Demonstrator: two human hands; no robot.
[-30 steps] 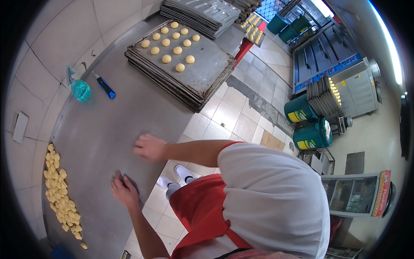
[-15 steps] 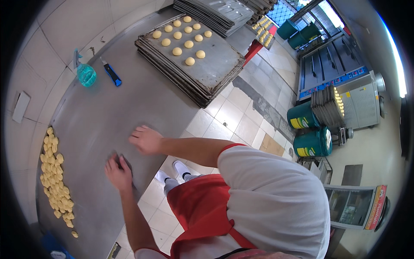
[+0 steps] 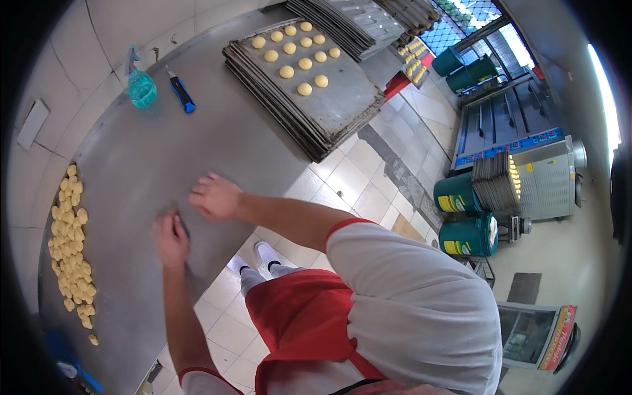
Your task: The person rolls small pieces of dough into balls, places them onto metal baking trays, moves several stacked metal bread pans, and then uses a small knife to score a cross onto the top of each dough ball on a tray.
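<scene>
Both my hands rest palm down over the grey metal table, with fingers curled in. My left hand (image 3: 171, 238) is cupped near the table's middle, slightly blurred. A little farther off and to the right, my right hand (image 3: 216, 197) is cupped the same way. Whatever lies under the palms is hidden. Along the left edge of the table (image 3: 125, 263) lies a long heap of small yellow dough pieces (image 3: 69, 243). Round yellow dough balls (image 3: 305, 63) stand in rows on the top baking tray (image 3: 329, 95) of a stack at the far right of the table.
A teal spray bottle (image 3: 141, 90) and a blue-and-black utility knife (image 3: 181, 94) lie near the back wall. More stacked trays (image 3: 349, 26) stand beyond. To the right are an oven (image 3: 507, 118), green tubs (image 3: 467, 235) and a glass-front cabinet (image 3: 530, 332).
The view has shifted, so the table's things appear moved. My two hands have come slightly closer together and stay cupped on the table.
</scene>
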